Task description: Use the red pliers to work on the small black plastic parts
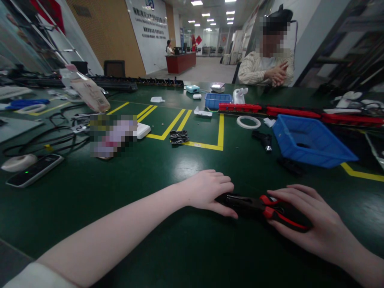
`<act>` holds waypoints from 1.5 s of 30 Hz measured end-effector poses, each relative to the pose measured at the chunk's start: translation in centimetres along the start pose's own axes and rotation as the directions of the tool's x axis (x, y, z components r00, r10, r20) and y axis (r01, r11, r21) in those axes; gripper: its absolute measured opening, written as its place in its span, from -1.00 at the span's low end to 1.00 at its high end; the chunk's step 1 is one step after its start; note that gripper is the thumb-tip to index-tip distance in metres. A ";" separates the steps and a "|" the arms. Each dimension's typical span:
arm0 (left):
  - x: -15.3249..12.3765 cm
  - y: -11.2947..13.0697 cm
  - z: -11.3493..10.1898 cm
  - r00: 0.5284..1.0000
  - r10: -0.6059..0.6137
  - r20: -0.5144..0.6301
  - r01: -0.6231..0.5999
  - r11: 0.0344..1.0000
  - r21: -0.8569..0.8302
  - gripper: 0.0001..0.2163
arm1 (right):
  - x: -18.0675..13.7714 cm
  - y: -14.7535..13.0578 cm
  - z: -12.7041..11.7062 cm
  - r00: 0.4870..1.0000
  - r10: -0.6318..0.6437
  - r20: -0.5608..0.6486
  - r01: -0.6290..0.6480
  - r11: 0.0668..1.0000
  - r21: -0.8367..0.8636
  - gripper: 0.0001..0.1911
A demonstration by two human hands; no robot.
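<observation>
My left hand point(207, 191) lies flat on the green table point(120, 208), fingers together and curled only a little, its fingertips and thumb touching the black nose end of a pair of pliers point(264, 210) without closing round it. My right hand point(312, 224) is cupped over the red-and-black handles, fingers loosely bent around them, the thumb along the near side. The pliers lie on the table between my two hands, close to me, nose pointing left. Beyond them, to the right, stands a blue bin point(312, 142), with a small black tool point(264, 141) just left of it and a white ring of tape point(248, 122) farther back. Across the table a person in a striped shirt point(261, 68) sits with hands clasped.
</observation>
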State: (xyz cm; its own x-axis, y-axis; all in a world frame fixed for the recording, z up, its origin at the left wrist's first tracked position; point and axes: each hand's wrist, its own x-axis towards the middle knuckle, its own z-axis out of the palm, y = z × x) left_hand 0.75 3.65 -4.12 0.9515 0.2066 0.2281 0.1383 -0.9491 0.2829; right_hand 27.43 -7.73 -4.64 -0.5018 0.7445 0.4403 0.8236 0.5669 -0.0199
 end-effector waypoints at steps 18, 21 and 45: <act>0.0 0.2 -0.3 1.000 -0.011 0.023 0.011 1.000 -0.022 -0.57 | -0.3 -1.0 0.2 0.984 0.168 -0.058 -0.158 0.978 0.137 -0.59; 0.0 0.2 -0.2 1.000 -0.007 0.014 0.007 1.000 -0.012 -0.57 | -0.1 -1.1 0.1 0.990 0.127 -0.061 -0.119 0.985 0.124 -0.60; 0.1 0.5 -0.6 0.998 -0.007 0.057 0.006 1.000 0.015 -0.62 | 0.1 -0.9 -0.4 0.993 0.114 0.039 -0.119 0.972 0.204 -0.64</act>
State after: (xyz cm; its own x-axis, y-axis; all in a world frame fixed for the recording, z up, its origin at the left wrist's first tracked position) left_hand 0.80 3.35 -3.41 0.9646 0.1992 0.1729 0.1481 -0.9514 0.2699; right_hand 26.71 -8.33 -4.20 -0.4151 0.8174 0.3995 0.8061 0.5340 -0.2550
